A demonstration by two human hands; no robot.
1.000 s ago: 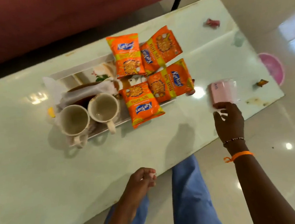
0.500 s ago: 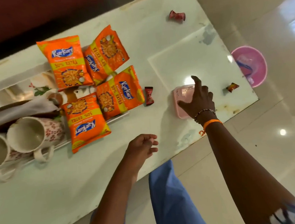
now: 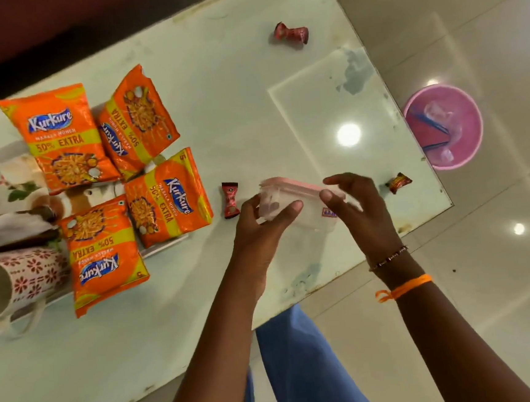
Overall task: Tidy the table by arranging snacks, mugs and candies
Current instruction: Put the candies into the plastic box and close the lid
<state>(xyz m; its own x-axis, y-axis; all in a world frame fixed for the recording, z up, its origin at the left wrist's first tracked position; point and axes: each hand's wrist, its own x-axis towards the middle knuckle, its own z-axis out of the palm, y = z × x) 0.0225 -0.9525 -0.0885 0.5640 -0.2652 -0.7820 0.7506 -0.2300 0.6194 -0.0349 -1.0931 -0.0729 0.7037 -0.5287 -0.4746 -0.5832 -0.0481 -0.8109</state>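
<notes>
- Pink-lidded clear plastic box (image 3: 296, 204) sits between both hands just above the pale glass table (image 3: 233, 107), probably so its lid can be worked off for the candies.
- Left hand (image 3: 260, 230) clasps the box's near end, thumb along its side, steadying it.
- Right hand (image 3: 354, 212) curls over the far end with fingers spread at the lid edge; whether it grips firmly, I cannot tell.
- Three wrapped candies lie loose: dark red (image 3: 230, 200) just beside the box, orange (image 3: 399, 182) near the table edge, pinkish-red (image 3: 291, 33) well apart.
- Four orange snack packets (image 3: 150, 114) overlap a flowered tray (image 3: 15, 187) with a patterned mug (image 3: 17, 280), already grouped.
</notes>
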